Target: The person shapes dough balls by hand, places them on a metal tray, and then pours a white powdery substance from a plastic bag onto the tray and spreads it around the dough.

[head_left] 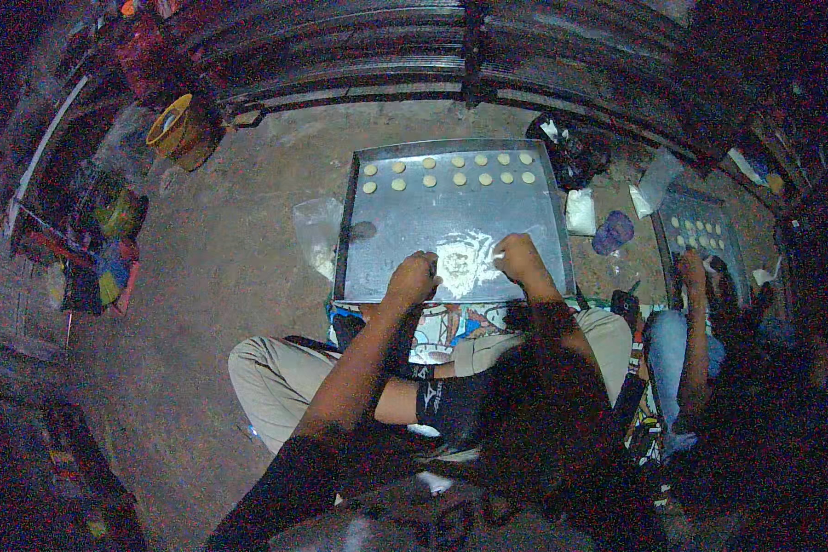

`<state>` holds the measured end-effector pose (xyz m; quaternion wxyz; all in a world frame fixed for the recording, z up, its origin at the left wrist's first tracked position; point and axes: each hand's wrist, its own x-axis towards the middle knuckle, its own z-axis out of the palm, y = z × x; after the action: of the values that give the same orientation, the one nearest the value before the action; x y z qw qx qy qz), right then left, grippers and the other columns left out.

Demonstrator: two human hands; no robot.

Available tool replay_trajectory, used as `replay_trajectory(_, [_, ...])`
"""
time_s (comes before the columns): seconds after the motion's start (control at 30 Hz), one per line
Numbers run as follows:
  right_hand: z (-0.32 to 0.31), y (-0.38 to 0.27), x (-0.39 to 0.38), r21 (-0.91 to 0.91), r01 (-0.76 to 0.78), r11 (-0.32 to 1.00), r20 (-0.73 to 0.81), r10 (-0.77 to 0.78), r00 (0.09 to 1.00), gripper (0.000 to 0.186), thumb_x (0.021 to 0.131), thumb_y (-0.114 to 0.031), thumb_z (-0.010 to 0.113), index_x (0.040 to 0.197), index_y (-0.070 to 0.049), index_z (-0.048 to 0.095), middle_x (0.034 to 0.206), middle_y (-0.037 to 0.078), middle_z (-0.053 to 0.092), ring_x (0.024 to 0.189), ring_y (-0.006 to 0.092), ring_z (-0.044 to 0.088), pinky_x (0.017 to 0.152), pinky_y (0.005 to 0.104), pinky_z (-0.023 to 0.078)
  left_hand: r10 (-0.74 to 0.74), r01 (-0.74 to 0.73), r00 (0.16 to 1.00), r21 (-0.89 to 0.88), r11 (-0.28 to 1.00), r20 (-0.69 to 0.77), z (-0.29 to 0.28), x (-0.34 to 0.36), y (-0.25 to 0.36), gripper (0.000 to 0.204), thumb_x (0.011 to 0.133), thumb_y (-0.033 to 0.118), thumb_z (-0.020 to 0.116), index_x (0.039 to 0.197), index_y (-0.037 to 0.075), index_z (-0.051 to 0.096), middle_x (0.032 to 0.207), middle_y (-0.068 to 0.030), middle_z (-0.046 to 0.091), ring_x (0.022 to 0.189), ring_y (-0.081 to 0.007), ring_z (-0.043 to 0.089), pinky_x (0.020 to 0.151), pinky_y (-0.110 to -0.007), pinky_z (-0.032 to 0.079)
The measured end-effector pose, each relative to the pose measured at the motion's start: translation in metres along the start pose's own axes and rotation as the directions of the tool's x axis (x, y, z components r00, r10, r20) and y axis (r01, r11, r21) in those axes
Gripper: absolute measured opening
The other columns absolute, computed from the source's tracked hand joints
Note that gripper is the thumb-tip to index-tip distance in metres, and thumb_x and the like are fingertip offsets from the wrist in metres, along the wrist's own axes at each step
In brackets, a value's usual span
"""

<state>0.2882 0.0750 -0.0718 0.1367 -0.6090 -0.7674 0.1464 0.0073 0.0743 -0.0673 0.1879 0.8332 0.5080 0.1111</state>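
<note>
A large metal baking tray [386,221] lies in front of my crossed legs. Near its far edge, small round flattened dough pieces [459,179] stand in two rows. White flour [465,267] is spread over the near part, between my hands. My left hand [415,276] is closed in a fist over the flour's left side, and its fingers hide whatever is inside. On the flour's right side, my right hand [521,258] is also closed, with a pale bit at its fingertips that is too small to name.
Clear plastic bags [320,235] lie left of the tray; a bag of white powder [580,212] and a purple bundle [614,232] lie right. Farther right, a co-worker's hand [692,269] reaches over another tray [708,213] with dough pieces. A yellow bucket [182,133] stands far left.
</note>
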Motion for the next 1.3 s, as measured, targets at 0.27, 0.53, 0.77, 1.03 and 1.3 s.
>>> replay_trajectory(0.27, [-0.038,-0.062,0.008,0.282,0.129,0.951,-0.114,-0.100,0.988,0.023,0.080,-0.023,0.075,0.097,-0.007,0.077,0.094,0.019,0.073,0.087,0.0383,0.070,0.086,0.0458,0.054,0.056,-0.067,0.996,-0.164,0.984,-0.069,-0.012,-0.012,-0.007,0.032,0.080,0.018,0.076,0.105,0.001,0.068,0.102,-0.0226,0.067,0.097,-0.0423,0.064,0.085,-0.047,0.052])
replay_trajectory(0.53, [-0.053,-0.096,0.001,0.193,0.059,0.979,-0.048,-0.051,0.998,0.022,0.085,-0.018,0.069,0.098,-0.001,0.074,0.096,0.022,0.072,0.091,0.0401,0.068,0.083,0.0457,0.053,-0.036,0.042,0.999,-0.214,0.976,0.031,-0.020,-0.015,-0.006,0.031,0.082,0.020,0.075,0.108,0.002,0.069,0.101,-0.0221,0.067,0.099,-0.0409,0.065,0.087,-0.046,0.052])
replay_trajectory(0.77, [-0.037,-0.088,0.006,0.174,0.128,0.976,-0.100,-0.112,0.989,0.022,0.084,-0.019,0.071,0.099,-0.003,0.075,0.098,0.021,0.071,0.092,0.0398,0.068,0.084,0.0474,0.052,0.066,-0.082,0.993,-0.166,0.983,-0.100,-0.015,-0.014,-0.007,0.033,0.083,0.013,0.075,0.113,0.000,0.069,0.097,-0.0207,0.069,0.080,-0.0323,0.070,0.075,-0.043,0.056])
replay_trajectory(1.03, [-0.038,-0.089,0.010,0.175,0.072,0.982,0.000,-0.074,0.997,0.026,0.081,-0.016,0.071,0.104,-0.003,0.074,0.104,0.021,0.071,0.096,0.0387,0.068,0.088,0.0447,0.053,0.038,-0.052,0.996,-0.181,0.982,-0.082,0.004,0.000,-0.016,0.037,0.083,0.012,0.073,0.118,0.002,0.067,0.110,-0.0239,0.065,0.105,-0.0425,0.062,0.094,-0.047,0.050])
replay_trajectory(1.3, [-0.038,-0.047,0.010,0.037,-0.081,0.996,-0.282,0.088,0.955,0.028,0.080,-0.012,0.070,0.107,-0.001,0.071,0.103,0.021,0.070,0.099,0.0404,0.066,0.091,0.0454,0.052,0.066,-0.091,0.983,-0.149,0.985,-0.170,-0.006,0.001,-0.014,0.034,0.087,0.013,0.067,0.119,0.002,0.065,0.110,-0.0228,0.063,0.105,-0.0426,0.061,0.093,-0.047,0.050])
